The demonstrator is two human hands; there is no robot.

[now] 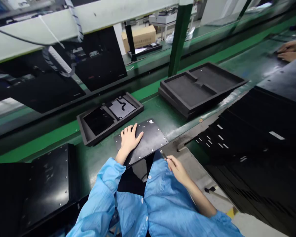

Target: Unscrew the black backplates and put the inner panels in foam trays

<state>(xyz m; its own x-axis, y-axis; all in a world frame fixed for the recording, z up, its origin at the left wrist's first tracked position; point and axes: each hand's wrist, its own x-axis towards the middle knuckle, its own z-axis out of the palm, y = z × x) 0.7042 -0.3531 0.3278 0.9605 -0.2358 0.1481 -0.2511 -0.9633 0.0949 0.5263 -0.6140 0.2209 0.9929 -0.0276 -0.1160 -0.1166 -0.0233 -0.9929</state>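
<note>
A flat black panel (150,138) with small bright dots along its edges lies on the green bench, its near side at the bench edge. My left hand (129,140) rests on the panel's left part, fingers spread. Just off the panel's near right corner, my right hand (175,167) is closed round a thin tool (163,154) with a pale tip. Behind my left hand, a dark foam tray (89,140) holds a black sheet (98,120) and a grey plate (122,108) with a curved black strip on it.
Stacked foam trays (203,82) stand at the back right. Black panels (46,181) are at the left, and a large dark stack (256,148) is at the right. Another person's hands (289,51) show at the far right. A green post (179,38) rises behind the bench.
</note>
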